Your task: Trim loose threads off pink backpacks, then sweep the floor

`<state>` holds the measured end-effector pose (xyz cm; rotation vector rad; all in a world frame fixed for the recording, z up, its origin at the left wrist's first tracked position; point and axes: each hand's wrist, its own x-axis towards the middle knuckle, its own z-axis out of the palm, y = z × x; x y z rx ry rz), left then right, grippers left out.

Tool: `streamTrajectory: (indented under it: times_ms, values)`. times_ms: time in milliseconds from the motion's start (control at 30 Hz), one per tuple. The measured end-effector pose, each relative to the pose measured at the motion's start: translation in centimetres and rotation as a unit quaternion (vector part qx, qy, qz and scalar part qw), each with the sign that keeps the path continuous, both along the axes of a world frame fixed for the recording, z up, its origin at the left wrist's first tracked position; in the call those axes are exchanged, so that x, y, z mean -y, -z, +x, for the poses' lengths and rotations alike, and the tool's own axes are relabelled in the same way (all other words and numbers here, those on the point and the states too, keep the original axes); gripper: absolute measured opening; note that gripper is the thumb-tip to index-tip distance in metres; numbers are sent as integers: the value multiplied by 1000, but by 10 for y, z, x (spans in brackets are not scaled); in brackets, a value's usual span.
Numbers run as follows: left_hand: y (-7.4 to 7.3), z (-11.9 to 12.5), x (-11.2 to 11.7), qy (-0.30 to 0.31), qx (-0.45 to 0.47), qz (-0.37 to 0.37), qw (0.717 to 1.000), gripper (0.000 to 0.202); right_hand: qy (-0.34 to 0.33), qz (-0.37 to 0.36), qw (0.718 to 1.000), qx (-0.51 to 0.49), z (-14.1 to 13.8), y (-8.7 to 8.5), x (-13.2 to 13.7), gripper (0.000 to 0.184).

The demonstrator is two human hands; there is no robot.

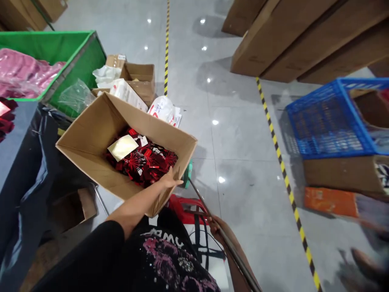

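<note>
Left hand (170, 179), laid over the right rim of an open carton (91, 156), firmness of hold impossible to tell; right hand (216, 228), closed round a metal pole (234, 254). Within the carton: red-and-black packets (147, 162) under a pale yellow sheet (123, 147). Crowding its far side, a small carton (144, 87) and a white bag (162, 108); to the left, a green bin (73, 69) of pink packages (22, 75); well apart at right, a blue crate (325, 121) and tall cartons (291, 38).
</note>
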<state>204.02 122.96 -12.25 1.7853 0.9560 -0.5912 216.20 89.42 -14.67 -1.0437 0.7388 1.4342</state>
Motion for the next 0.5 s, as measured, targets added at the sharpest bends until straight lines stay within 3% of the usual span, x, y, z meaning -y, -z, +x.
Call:
streamTrajectory:
  times_ms: [100, 167, 233, 367, 500]
  values:
    - [19, 29, 44, -23, -77, 65, 995, 91, 69, -19, 996, -58, -4, -3, 29, 18]
    - [23, 24, 49, -20, -97, 101, 990, 66, 91, -32, 993, -69, -5, -8, 42, 23]
    - [20, 6, 39, -6, -93, 122, 988, 47, 110, -36, 991, -64, -6, -11, 48, 25]
    - [-1, -62, 15, 11, -69, 141, 988, 42, 139, -29, 989, -46, -14, -12, 52, 24]
    - [-27, -171, 3, -16, -57, 126, 990, 43, 133, -14, 990, -41, -20, -13, 49, 23]
